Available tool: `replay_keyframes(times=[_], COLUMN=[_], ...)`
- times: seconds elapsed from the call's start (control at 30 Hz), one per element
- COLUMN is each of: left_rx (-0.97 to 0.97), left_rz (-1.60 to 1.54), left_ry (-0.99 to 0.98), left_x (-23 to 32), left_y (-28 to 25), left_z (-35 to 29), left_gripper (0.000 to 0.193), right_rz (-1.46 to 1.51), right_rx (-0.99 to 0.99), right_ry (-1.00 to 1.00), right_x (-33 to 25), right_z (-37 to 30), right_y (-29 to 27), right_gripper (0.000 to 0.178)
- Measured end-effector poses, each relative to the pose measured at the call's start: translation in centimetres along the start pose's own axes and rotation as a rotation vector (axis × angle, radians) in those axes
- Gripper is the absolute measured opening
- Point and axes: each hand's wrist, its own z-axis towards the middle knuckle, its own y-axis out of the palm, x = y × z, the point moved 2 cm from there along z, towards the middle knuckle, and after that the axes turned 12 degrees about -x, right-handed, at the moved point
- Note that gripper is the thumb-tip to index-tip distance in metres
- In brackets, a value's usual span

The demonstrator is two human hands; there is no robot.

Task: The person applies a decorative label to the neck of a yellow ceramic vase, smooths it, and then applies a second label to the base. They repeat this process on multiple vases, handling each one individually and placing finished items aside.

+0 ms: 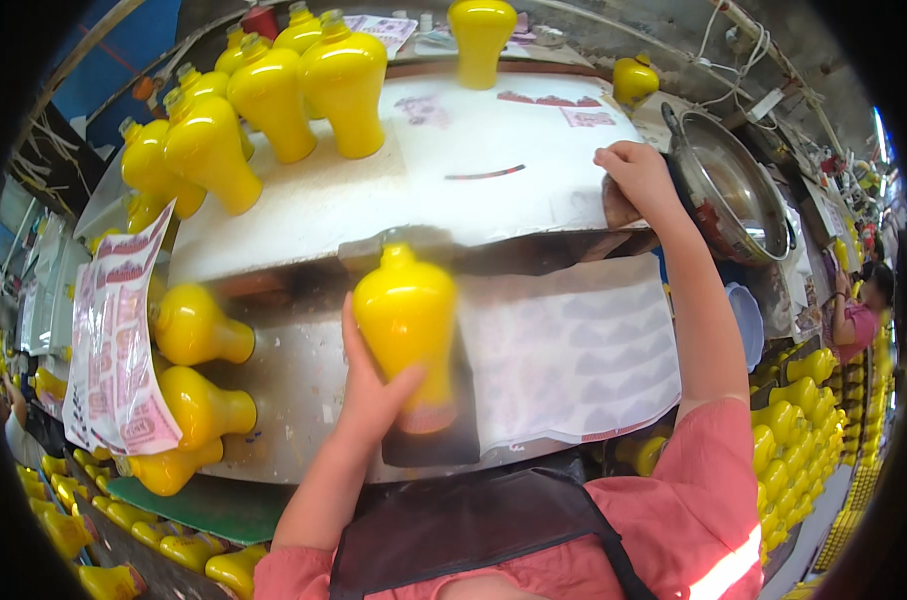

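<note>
My left hand (372,392) is wrapped round a glossy yellow vase (404,300), which stands upright with its narrow neck up and a pinkish band near its base. Under and behind the vase lies a dark pad (462,400). My right hand (636,178) is raised over the right end of the white work board (444,205), fingers curled closed; whatever they hold, if anything, is hidden. A thin dark, red-tinged strip (485,173) lies on the board. Beside the held vase, a translucent sheet with rows of grey patterned shapes (584,350) is spread out.
Several yellow vases (344,90) stand at the board's far left; others (199,325) lie on their sides at left, beside printed pink sheets (124,340). A wide metal pan (729,180) sits at right. Rows of vases (799,440) fill the right side. Another person (859,315) is far right.
</note>
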Motion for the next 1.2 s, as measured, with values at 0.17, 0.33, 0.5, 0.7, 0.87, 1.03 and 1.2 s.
replay_keyframes(times=[0.17, 0.33, 0.5, 0.7, 0.87, 1.03, 1.2], left_rx=[-0.021, -0.017, -0.017, -0.025, -0.015, -0.006, 0.013], left_rz=[-0.005, -0.037, -0.034, -0.060, -0.104, -0.109, -0.029], left_ry=[-0.006, -0.013, -0.035, -0.023, -0.020, 0.008, 0.001], left_x=[-0.6, -0.6, -0.3, -0.2, 0.0, -0.2, -0.6], left_y=[-0.2, -0.3, -0.2, -0.1, 0.4, 0.2, -0.2], left_z=[-0.2, -0.3, -0.1, 0.0, 0.0, -0.1, -0.2], left_gripper=[0.114, 0.114, 0.115, 0.116, 0.116, 0.115, 0.112], right_rz=[-0.364, -0.489, -0.595, -0.861, -0.780, -0.664, -0.487], right_rx=[0.029, 0.001, -0.127, -0.209, -0.130, -0.076, 0.197], right_ry=[0.033, 0.178, 0.168, 0.191, 0.116, 0.228, 0.320], right_x=[2.1, 3.8, 3.5, 2.3, 2.5, 2.5, 5.9], right_z=[6.0, 10.8, 12.7, 7.9, 6.7, 9.0, 7.6], right_y=[0.5, 0.8, 1.4, 1.0, 0.7, 0.4, -7.0], right_gripper=[0.043, 0.044, 0.031, 0.027, 0.028, 0.027, 0.030])
